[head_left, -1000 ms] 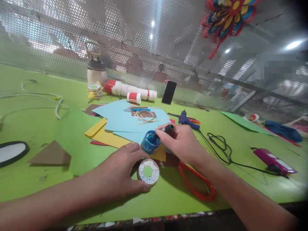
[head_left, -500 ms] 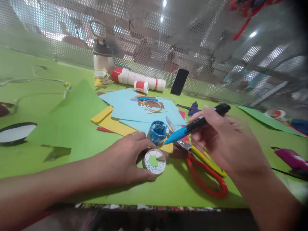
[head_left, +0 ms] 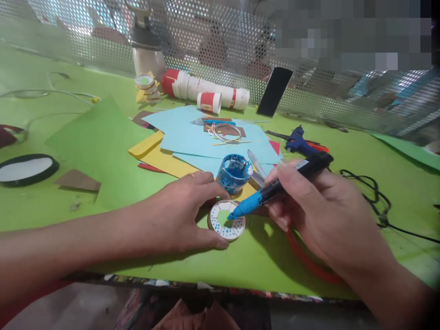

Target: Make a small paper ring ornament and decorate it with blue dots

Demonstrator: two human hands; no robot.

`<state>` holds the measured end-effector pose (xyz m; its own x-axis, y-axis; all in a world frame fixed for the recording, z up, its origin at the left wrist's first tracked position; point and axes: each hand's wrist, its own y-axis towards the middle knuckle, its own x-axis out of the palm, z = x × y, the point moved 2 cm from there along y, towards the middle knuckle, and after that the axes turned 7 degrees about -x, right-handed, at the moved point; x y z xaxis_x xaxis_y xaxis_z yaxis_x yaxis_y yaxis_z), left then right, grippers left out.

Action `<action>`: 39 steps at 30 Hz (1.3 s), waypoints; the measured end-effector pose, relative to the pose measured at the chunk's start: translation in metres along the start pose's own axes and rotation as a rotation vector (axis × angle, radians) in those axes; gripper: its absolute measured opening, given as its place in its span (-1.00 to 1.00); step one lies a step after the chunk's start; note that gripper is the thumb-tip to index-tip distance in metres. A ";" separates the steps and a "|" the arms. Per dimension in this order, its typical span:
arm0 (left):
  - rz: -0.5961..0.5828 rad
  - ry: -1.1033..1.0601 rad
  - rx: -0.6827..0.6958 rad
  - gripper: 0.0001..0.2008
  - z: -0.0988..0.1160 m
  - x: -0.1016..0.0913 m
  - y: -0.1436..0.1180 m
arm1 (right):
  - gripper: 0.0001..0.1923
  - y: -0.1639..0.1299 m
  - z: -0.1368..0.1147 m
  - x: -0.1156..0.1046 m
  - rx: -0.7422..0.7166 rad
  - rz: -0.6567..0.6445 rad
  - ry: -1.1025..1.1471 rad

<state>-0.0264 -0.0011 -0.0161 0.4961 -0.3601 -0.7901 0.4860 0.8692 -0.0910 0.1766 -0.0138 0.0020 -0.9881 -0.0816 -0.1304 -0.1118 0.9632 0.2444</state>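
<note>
A small round disc (head_left: 238, 229) lies on the green tabletop, its white ring split into segments, several with blue dots, around a green centre. My left hand (head_left: 185, 208) grips the disc's edge between thumb and fingers. My right hand (head_left: 319, 206) pinches a black marker (head_left: 275, 190) whose front end is coated in blue paint. The blue tip is over the disc, near the inner edge of the ring; whether it touches, I cannot tell. Just behind the disc stands an open jar of blue paint (head_left: 228, 181). Scissors with a red handle (head_left: 311, 263) lie partly hidden under my right hand.
Light blue paper sheets (head_left: 182, 133) and a yellow one (head_left: 147, 149) lie behind the jar. A blue glue gun (head_left: 299, 140) rests at right, near a black cord (head_left: 373, 192). Farther back are white and red paper tubes (head_left: 223, 91), a leaning phone (head_left: 275, 91) and a spray bottle (head_left: 147, 55).
The marker's blue tip has gone from beside the paint jar to above the disc. My left hand keeps its hold on the disc. The view has tilted down a little.
</note>
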 end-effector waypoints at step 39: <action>0.028 0.025 0.072 -0.50 0.002 -0.001 0.000 | -0.80 -0.004 -0.005 0.010 -0.129 -0.147 -0.263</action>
<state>-0.0257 -0.0017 -0.0139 0.4927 -0.3265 -0.8066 0.5231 0.8519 -0.0254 0.1668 -0.0196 0.0045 -0.9010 -0.1321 -0.4131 -0.2802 0.9044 0.3219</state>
